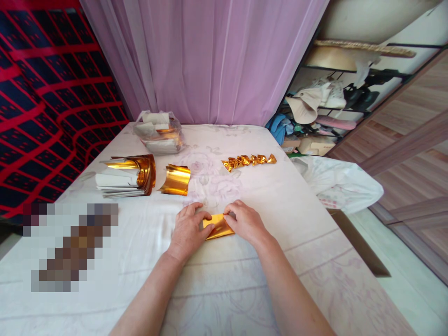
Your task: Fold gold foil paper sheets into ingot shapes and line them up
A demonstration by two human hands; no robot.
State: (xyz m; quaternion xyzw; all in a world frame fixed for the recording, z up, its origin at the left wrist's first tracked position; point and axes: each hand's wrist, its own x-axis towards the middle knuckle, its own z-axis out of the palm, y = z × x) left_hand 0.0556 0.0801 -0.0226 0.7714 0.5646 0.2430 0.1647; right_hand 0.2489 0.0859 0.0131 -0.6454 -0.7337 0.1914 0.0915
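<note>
A sheet of gold foil paper lies on the tablecloth in front of me, looking folded into a flat strip. At its left end my left hand grips it, with thumb and forefinger over the foil. The fingers of my right hand are closed at the upper right corner in a pinch. Just beyond, a single curled gold foil sheet rests beside a thick stack of foil sheets, whose backs are white. Farther right lies a row of twisted gold foil pieces.
A clear plastic bag of more foil sheets stands at the table's far left. Behind the table hangs a purple curtain. On the right are a shelf with a cap and shoes, and a white plastic bag. A pixelated patch covers the left side.
</note>
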